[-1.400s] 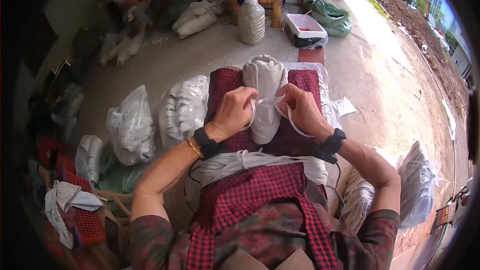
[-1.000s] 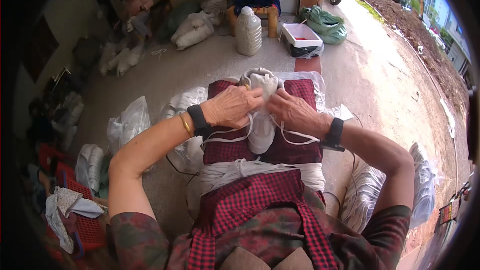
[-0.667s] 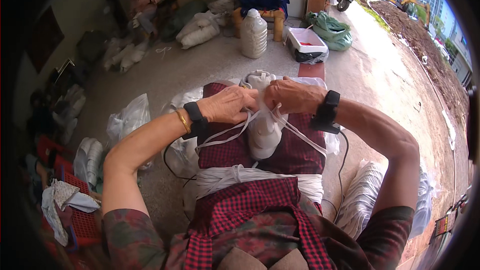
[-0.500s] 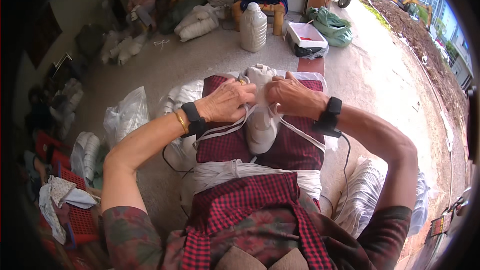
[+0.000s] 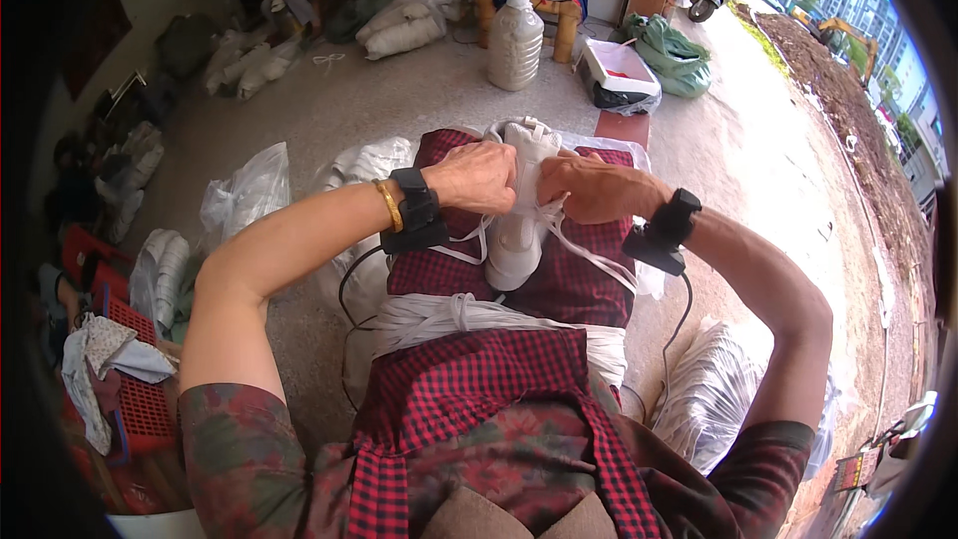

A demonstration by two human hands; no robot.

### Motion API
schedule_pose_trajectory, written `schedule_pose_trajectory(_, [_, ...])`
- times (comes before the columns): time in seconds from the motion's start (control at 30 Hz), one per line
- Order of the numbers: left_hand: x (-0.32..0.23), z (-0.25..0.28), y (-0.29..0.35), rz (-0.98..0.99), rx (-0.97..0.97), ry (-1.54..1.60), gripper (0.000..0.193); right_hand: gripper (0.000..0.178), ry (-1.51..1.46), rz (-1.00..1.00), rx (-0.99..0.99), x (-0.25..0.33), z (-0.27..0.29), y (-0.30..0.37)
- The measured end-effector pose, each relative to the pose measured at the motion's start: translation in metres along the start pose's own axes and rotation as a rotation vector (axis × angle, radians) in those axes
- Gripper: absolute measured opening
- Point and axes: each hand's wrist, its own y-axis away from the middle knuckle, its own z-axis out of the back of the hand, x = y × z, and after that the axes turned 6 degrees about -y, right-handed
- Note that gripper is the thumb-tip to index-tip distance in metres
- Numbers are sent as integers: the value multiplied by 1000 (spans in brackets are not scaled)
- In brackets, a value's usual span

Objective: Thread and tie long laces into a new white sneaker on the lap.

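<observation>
A white shoe (image 5: 514, 258) is held between my thighs on a red-and-black checked apron (image 5: 489, 369), its toe pointing toward me. White shoelaces (image 5: 594, 258) trail from it to both sides across the cloth. My left hand (image 5: 477, 177) is closed against the left edge of the shoe's opening, its fingertips hidden. On the opposite edge, my right hand (image 5: 599, 188) is closed with a lace coming out beneath its fingers. A thick bundle of white laces (image 5: 459, 313) lies across my lap, tied round with a knot.
Clear bags of white goods stand by my left (image 5: 249, 190) and right side (image 5: 704, 399). A red plastic crate (image 5: 145, 409) with cloths is at far left. Ahead are a big plastic bottle (image 5: 515, 45), a white box (image 5: 619, 68) and a green sack (image 5: 671, 55). Another person sits at the back.
My left hand has turned and closed into a fist nearer the shoe's edge. My right hand has shifted slightly toward me along the shoe. The whole view has tilted a little.
</observation>
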Motion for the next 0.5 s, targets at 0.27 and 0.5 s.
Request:
schedule_pose_trajectory(0.27, [-14,18,-9,116,85,-68,29,18,219,-204,-127,13,-16,-25])
schedule_pose_trajectory(0.5, [-12,3,-15,113,19,-94,31,21,54,-294,-329,9,-25,-23])
